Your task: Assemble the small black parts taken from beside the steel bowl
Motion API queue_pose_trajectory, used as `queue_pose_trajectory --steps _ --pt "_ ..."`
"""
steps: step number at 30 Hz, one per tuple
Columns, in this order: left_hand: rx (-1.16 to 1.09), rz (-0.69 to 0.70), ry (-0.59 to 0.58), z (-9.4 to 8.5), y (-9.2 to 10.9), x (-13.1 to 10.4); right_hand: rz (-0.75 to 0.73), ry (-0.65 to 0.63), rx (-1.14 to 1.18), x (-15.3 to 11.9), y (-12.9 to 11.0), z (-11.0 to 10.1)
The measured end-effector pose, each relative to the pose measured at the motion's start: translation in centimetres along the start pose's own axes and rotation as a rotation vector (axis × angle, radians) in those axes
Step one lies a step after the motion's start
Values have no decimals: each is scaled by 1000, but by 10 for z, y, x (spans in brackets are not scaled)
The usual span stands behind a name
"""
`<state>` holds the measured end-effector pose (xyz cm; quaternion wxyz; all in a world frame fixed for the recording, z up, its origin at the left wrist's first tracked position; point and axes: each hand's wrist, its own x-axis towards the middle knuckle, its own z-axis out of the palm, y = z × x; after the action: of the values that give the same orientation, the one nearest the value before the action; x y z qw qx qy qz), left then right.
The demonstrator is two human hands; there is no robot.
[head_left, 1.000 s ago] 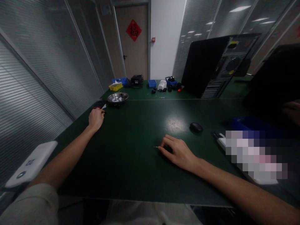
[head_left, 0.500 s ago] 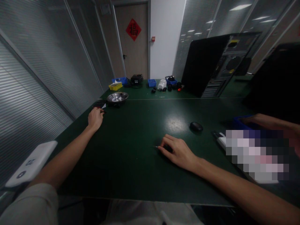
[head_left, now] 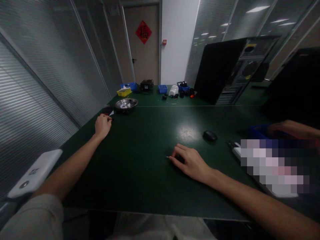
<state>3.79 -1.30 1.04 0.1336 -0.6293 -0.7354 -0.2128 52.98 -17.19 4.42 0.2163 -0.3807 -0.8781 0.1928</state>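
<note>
A: What is the right hand (head_left: 189, 160) doing?

B: It is resting low over the near middle of the table (head_left: 140, 143), its thumb and forefinger pinching a thin shiny piece (head_left: 167, 156). Only the tip is showing, pointing left, so I can't tell what the piece is.

A: And the left hand (head_left: 103, 124)?

B: That one is reaching out along the table's left side, fingers curling. Something small and dark (head_left: 112, 119) is lying at its fingertips, but I can't tell whether the hand is gripping it or only touching it.

A: What is sitting around it?

B: A dark, flat item (head_left: 108, 109) is lying just beyond the fingers, with a white scrap (head_left: 111, 113) next to it. A metal bowl (head_left: 126, 104) is standing just to the right, holding small pale and dark bits. Behind the bowl, a yellow basket (head_left: 124, 92) is standing near the far left.

A: Anything near the right hand?

B: A black mouse (head_left: 210, 135) is lying beyond it, a little to the right, well apart from the pinched piece. Farther right, a co-worker's hand (head_left: 291, 128) is reaching to a blue bin (head_left: 258, 132); what it is doing inside is too dark to tell.

A: And closer in, on the left?

B: A white device (head_left: 37, 169) is lying beside the forearm. Over at the back right, a black computer tower (head_left: 220, 71) is standing on the table.
</note>
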Motion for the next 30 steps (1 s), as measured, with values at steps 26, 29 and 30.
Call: queue_pose_trajectory --steps 26,29,30 --pt "-927 703 -586 -73 213 -140 83 74 -5 2 1 2" --pt "-948 702 -685 -77 218 -146 91 58 -23 2 3 2" --pt "-948 685 -709 -78 220 -149 92 53 -29 2 3 2"
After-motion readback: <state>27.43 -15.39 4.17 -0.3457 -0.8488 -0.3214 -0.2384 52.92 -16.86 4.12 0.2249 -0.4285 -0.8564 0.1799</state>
